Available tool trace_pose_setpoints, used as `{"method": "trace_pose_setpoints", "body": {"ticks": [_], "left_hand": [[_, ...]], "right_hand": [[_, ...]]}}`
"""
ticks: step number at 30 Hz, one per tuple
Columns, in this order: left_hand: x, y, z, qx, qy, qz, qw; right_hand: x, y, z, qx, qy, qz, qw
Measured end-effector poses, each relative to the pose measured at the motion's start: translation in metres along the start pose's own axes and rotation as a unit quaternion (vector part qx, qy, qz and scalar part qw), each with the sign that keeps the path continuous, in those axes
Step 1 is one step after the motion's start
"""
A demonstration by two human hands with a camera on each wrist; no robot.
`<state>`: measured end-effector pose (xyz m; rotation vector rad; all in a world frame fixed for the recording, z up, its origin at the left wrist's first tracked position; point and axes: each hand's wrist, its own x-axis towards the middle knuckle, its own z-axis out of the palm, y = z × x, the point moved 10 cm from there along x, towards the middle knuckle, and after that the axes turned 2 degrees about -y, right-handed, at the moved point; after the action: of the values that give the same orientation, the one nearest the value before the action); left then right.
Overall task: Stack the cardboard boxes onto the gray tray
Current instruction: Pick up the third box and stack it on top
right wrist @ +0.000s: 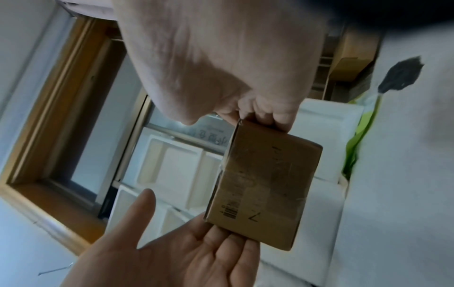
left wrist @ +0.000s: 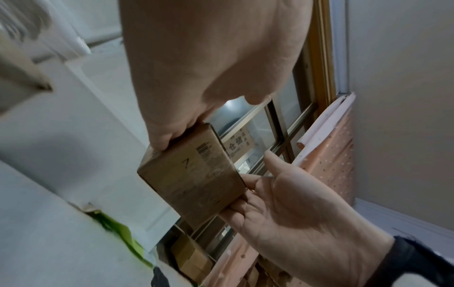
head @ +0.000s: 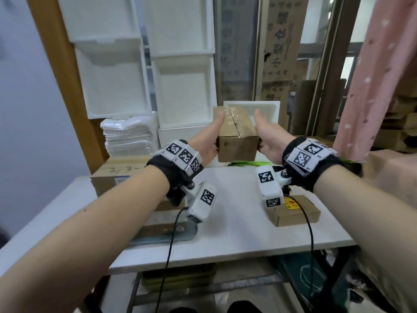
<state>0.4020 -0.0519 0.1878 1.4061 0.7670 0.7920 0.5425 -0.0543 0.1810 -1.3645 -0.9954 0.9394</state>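
Both hands hold a taped brown cardboard box (head: 237, 136) (left wrist: 191, 174) (right wrist: 265, 184) in the air above the back of the white table (head: 237, 227). My left hand (head: 208, 141) (left wrist: 167, 134) grips its left side, thumb along the top edge. My right hand (head: 269, 138) (right wrist: 270, 116) grips the right side the same way. The gray tray (head: 171, 239) lies at the front left of the table with cardboard boxes (head: 162, 227) on it, mostly hidden by my left forearm. A flat cardboard box (head: 295, 213) with a red and yellow label lies on the table at the right.
A large carton (head: 117, 175) with handwriting stands at the table's left back. White foam boxes (head: 185, 91) and a pile of foam trays (head: 128, 136) stand behind. A pink curtain (head: 379, 75) hangs at the right. Black cables (head: 171, 249) run over the table's front edge.
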Motion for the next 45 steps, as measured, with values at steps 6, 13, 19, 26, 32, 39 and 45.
{"method": "trace_pose_setpoints", "body": {"ticks": [6,13,19,26,32,39,45], "left_hand": [[-0.061,0.028,-0.063,0.018,0.063,0.014,0.998],[-0.109,0.02,-0.132,0.011,0.096,-0.021,0.995],[-0.127,0.006,-0.178,-0.001,0.126,-0.04,0.991],[-0.134,-0.009,-0.192,-0.023,0.142,-0.045,0.989],[-0.128,-0.015,-0.192,-0.033,0.142,-0.048,0.988],[-0.12,-0.02,-0.198,-0.043,0.125,-0.051,0.99],[-0.107,-0.018,-0.226,-0.021,0.141,-0.06,0.988]], "right_hand": [[-0.029,-0.026,0.08,-0.01,-0.055,-0.02,0.998],[-0.05,-0.025,0.168,-0.025,-0.126,-0.014,0.992],[-0.061,-0.023,0.21,-0.045,-0.15,-0.011,0.988],[-0.067,-0.007,0.227,-0.054,-0.159,-0.001,0.986],[-0.065,-0.005,0.226,-0.057,-0.157,-0.001,0.986],[-0.053,0.002,0.228,-0.097,-0.151,-0.002,0.984],[-0.046,0.003,0.223,-0.151,-0.158,-0.029,0.975]]}}
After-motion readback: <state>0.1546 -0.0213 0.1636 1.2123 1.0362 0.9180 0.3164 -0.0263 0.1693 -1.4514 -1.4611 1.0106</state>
